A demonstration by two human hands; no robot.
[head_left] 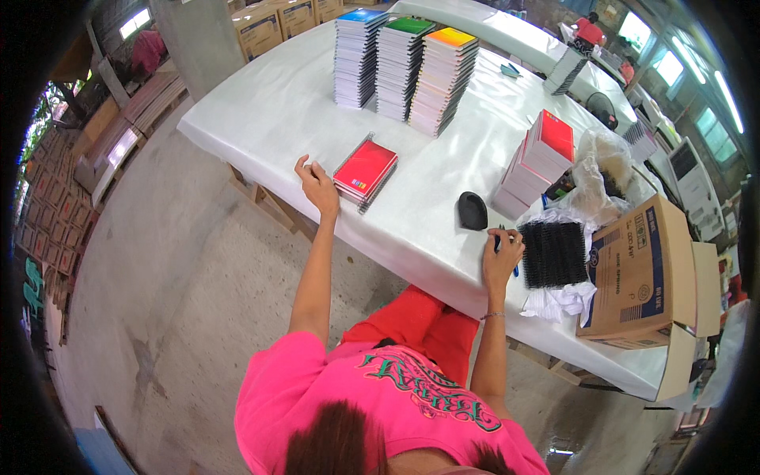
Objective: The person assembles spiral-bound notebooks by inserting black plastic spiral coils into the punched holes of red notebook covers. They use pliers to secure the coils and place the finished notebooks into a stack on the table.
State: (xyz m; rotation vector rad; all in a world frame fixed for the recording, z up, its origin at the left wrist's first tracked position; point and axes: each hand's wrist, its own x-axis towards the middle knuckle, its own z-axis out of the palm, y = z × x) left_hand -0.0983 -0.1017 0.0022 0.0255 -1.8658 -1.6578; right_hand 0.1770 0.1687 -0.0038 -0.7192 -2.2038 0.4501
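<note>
Left hand (317, 186): the fingers are curled loosely together, knuckles up, resting on the white table (261, 111) at its near edge. They pinch nothing. The red spiral notebook (366, 169) lies at 2 o'clock from these fingers, just beside them but apart; no contact is visible. The notebook lies flat on a small stack of its kind, wire spine toward the hand.

Right hand (502, 252): the fingers are bent inward and closed around a slim blue tool (515, 270), of which only short ends show below the hand. The exact finger positions cannot be told at this size. The block of black spiral coils (553, 252) lies at 3 o'clock from this hand, touching or nearly touching the fingertips. A black oval object (473, 210) sits at 11 o'clock from the hand, near it.

Outward from the hands: a stack of red-covered notebooks (537, 162) stands at 1 o'clock from the right hand. Crumpled clear plastic (599, 176) lies behind the coils. An open cardboard box (641, 273) rests on its side at 3 o'clock, beyond the coils. Three tall notebook stacks (404, 67), topped blue, green and yellow-orange, stand at 12 o'clock from the red spiral notebook, well apart from both hands.
</note>
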